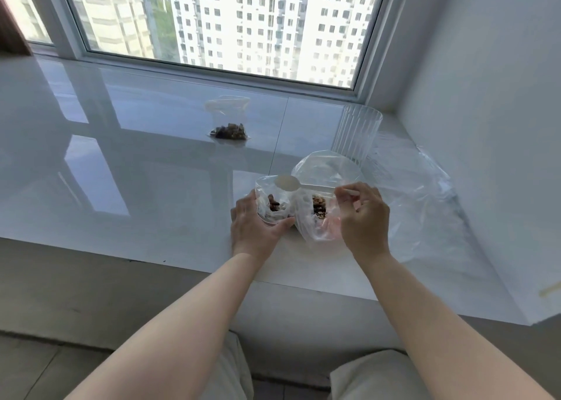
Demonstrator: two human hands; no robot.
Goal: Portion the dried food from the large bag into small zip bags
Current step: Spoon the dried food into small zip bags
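a scooping step is judged to be in hand. a small bag (274, 203) is held upright and open by the left hand (255, 228), whose fingers and thumb are curled round its lower part. a white spoon (288, 183) is pinched by its handle in the right hand (364, 217), fingers curled; its bowl hangs over the gap between the 2 bags, at about 12 o'clock from the small bag's mouth. the bowl looks empty, though this cannot be told for sure.

the next move is judged to call for the spoon to be dipped into the large bag (321, 199) just at 3 o'clock of the small one, loaded, and tipped into the small bag while its mouth is kept open.

the dried food (319, 207) is seen as a brown and tan lumpy mix low in the large bag, which is clear, crumpled and open at the top. a darker bit of food lies in the small bag. 1 filled bag (229, 127) stands well apart at 11 o'clock on the sill (136, 156). a ribbed glass (356, 135) stands at 1 o'clock behind the large bag, and loose plastic (419, 193) lies at 3 o'clock.
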